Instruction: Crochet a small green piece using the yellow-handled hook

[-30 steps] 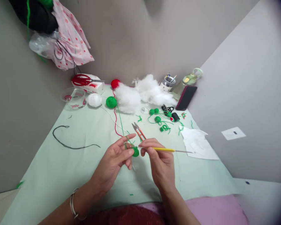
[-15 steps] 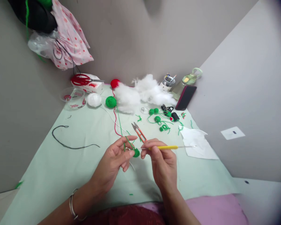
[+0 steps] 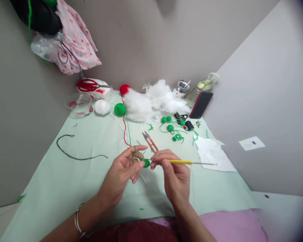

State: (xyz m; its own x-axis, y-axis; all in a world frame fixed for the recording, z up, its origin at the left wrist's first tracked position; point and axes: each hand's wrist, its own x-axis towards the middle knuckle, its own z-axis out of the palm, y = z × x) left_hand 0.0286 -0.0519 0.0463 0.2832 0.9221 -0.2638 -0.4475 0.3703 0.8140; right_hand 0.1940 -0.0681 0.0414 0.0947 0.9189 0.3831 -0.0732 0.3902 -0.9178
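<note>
My left hand [image 3: 123,169] pinches a small green crochet piece [image 3: 146,163] between thumb and fingers, with green yarn [image 3: 128,129] looped over its index finger. That strand runs back to a green yarn ball [image 3: 120,109]. My right hand [image 3: 173,173] is closed on a yellow-handled crochet hook [image 3: 184,162], its tip at the green piece and its metal end pointing right. Orange thread snips [image 3: 149,141] lie on the pale green table [image 3: 65,174] just beyond my fingers.
At the back lie white stuffing [image 3: 154,99], a red yarn ball [image 3: 124,89], red scissors [image 3: 89,86] on a box, a white yarn ball [image 3: 102,107], small green crocheted pieces [image 3: 170,127], a phone [image 3: 201,104], white paper [image 3: 213,154] and a black cord [image 3: 75,148].
Both hands shifted slightly over the table; the hook's rear end tipped up, then came back down, while the tip stayed at the green piece.
</note>
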